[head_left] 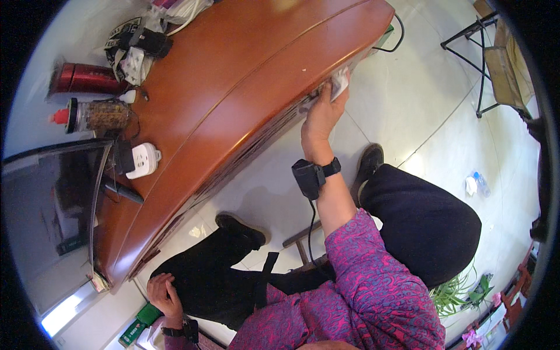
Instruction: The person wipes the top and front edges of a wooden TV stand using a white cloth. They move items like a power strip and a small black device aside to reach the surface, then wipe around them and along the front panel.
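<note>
I am noting the right hand grasping a crumpled white cloth or tissue at the edge of the glossy reddish-brown wooden table, apparently bunched for control. The left hand, fingers released, is resting on the black fabric trouser leg, seemingly for balance.

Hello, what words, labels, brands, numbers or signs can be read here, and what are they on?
Black-and-white plastic bag: bits of dark lettering show; I won't copy out printed words.
Green box at lower left: pale marks, too small and blurred to read.
I can make out no other text.
</note>
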{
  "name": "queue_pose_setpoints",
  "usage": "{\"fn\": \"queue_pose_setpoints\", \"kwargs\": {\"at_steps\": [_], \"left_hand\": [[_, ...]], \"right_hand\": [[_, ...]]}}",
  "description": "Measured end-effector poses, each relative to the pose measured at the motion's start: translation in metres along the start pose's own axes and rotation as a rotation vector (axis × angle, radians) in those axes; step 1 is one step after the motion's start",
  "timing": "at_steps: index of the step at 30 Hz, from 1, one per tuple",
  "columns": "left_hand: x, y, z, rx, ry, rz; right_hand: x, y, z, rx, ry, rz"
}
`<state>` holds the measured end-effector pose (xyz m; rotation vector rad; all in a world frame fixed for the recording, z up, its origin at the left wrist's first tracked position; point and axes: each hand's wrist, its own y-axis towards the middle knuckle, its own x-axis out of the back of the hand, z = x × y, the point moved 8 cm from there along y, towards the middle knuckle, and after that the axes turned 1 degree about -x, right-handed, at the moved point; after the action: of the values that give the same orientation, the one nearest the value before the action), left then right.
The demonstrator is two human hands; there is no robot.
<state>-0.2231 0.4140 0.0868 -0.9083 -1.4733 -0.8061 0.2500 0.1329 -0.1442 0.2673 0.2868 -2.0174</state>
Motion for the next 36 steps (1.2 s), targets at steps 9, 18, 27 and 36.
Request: {"fn": "queue_pose_setpoints", "kwargs": {"at_steps": [9,18,27,36], "left_hand": [[0.002,-0.016,0.009,0.002,-0.016,-0.069],[0.002,-0.009,0.006,0.014,-0.005,-0.056],[-0.01,0.016,-0.008,-0.079,0.048,0.216],[-0.028,0.05,0.005,-0.193,0.007,0.366]], "right_hand": [[-0.011,-0.019,0.014,0.129,-0.256,-0.053],[0.001,-0.04,-0.052,0.161,-0.251,-0.027],[0.07,0.003,-0.252,-0.6,0.151,0.091],[0.059,-0.038,-0.235,-0.476,0.138,0.089]]}}
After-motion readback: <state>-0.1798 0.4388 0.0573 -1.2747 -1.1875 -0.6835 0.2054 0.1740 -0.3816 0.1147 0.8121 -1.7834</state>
